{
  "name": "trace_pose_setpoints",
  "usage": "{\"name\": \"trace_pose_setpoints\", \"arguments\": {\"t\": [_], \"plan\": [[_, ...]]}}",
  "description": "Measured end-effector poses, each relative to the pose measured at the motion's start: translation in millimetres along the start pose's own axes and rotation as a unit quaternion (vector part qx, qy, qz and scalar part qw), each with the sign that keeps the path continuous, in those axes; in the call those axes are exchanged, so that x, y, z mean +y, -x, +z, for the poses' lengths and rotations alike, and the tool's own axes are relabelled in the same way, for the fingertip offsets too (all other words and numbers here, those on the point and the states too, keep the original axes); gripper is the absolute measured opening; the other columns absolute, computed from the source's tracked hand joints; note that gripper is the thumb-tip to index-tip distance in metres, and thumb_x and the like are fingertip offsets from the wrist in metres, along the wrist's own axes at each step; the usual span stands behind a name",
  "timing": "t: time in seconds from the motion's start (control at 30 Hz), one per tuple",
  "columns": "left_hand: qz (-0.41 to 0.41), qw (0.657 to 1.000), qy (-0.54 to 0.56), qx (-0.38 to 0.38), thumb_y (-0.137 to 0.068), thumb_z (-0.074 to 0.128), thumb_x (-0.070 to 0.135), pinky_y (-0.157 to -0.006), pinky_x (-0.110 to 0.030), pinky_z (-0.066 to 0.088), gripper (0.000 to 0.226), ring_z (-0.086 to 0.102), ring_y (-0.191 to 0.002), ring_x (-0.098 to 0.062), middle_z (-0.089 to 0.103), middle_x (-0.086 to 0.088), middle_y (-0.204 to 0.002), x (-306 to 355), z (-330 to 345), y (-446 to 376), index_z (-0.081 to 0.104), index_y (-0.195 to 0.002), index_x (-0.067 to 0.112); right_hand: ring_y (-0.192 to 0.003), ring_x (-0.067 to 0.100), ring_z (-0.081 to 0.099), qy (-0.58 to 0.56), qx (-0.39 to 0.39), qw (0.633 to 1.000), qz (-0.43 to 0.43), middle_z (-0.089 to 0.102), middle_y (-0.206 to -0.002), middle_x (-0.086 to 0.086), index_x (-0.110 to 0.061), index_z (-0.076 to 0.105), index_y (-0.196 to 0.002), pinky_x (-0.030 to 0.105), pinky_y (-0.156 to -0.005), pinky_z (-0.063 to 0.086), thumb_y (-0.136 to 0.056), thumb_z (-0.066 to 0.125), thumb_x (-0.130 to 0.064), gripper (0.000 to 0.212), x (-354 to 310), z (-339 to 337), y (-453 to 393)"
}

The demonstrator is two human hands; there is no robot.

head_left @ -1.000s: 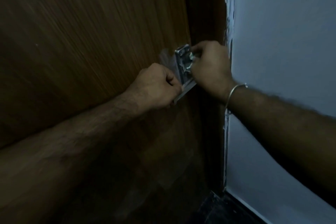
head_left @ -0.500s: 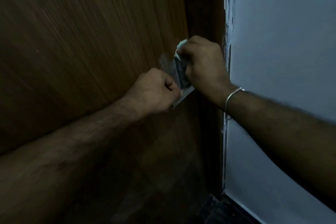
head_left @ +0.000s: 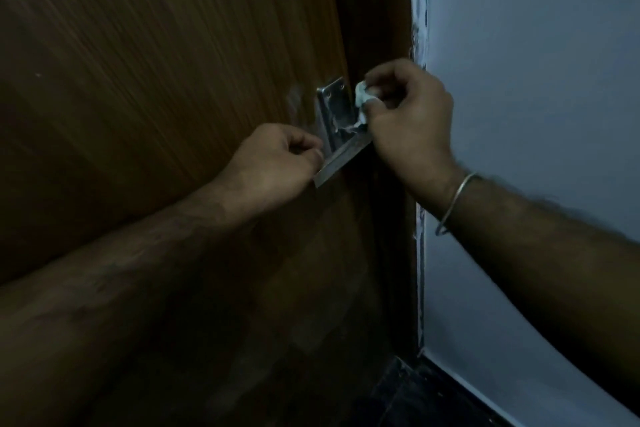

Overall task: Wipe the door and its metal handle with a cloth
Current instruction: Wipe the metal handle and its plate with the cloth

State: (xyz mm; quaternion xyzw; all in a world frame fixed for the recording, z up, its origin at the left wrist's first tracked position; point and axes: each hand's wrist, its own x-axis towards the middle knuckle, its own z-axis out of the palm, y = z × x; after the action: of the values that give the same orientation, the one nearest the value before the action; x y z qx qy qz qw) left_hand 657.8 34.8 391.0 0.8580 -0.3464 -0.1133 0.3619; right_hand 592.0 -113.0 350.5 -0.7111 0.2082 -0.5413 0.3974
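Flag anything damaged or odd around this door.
The paint edge where the grey wall meets the door frame is ragged and chipped. A pale smudge marks the door left of the metal handle plate.

You are standing in a dim indoor doorway, likely a home: a brown wood-grain door with a metal handle beside a pale painted wall and dark floor.

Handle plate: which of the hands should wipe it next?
Right hand: it pinches the cloth beside the handle plate. Left hand grips the lever.
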Motion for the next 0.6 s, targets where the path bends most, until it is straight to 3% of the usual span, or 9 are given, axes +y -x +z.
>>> {"name": "trace_pose_setpoints", "arguments": {"t": [0.1,0.27,0.4,0.53,0.6], "plan": [[0.000,1.000,0.012,-0.013,-0.097,0.061,0.027,-0.078,-0.033,0.061,0.013,0.070,-0.088,-0.008,0.071,0.008,-0.095,3.5,7.0,2.5,0.070,-0.106,0.028,-0.083,-0.001,0.054,0.055,0.005,0.997,-0.059,0.059,-0.098,-0.010,-0.016,0.070,-0.093,0.004,-0.075,0.047,-0.085,0.064,-0.004,0.015,-8.2,20.2,2.7],[-0.008,1.000,0.012,-0.019,-0.095,0.064,0.018,-0.080,-0.039,0.062,0.022,0.074,-0.083,-0.012,0.074,0.000,-0.094,-2.9,12.6,2.6,0.069,-0.117,0.018,-0.099,0.001,0.049,0.134,-0.129,0.969,-0.162,0.061,-0.114,0.006,-0.007,0.070,-0.100,-0.002,-0.081,0.037,-0.090,0.064,-0.007,0.012,-0.9,18.9,10.3],[-0.011,1.000,0.023,-0.008,-0.094,0.064,0.013,-0.079,-0.039,0.062,0.022,0.074,-0.081,-0.013,0.073,-0.002,-0.096,-4.3,13.3,-1.1,0.069,-0.116,0.014,-0.096,0.003,0.054,0.093,-0.077,0.983,-0.136,0.063,-0.108,0.004,-0.007,0.073,-0.094,0.000,-0.078,0.042,-0.086,0.065,-0.001,0.013,-10.9,23.0,0.6],[-0.013,1.000,0.020,-0.016,-0.093,0.065,0.012,-0.078,-0.037,0.062,0.021,0.074,-0.082,-0.014,0.072,-0.002,-0.099,-1.8,11.7,1.0,0.070,-0.114,0.016,-0.097,0.005,0.055,0.136,-0.147,0.973,-0.118,0.063,-0.110,0.001,-0.012,0.073,-0.092,0.002,-0.071,0.042,-0.087,0.065,-0.003,0.012,-5.6,18.7,-2.0],[-0.010,1.000,0.014,-0.017,-0.093,0.065,0.011,-0.077,-0.036,0.063,0.022,0.074,-0.083,-0.013,0.072,-0.002,-0.101,0.2,10.0,1.8,0.069,-0.115,0.015,-0.099,0.005,0.057,0.111,-0.127,0.981,-0.098,0.064,-0.111,0.000,-0.012,0.073,-0.092,0.000,-0.069,0.042,-0.087,0.066,-0.004,0.012,-7.3,19.7,-1.5]]}}
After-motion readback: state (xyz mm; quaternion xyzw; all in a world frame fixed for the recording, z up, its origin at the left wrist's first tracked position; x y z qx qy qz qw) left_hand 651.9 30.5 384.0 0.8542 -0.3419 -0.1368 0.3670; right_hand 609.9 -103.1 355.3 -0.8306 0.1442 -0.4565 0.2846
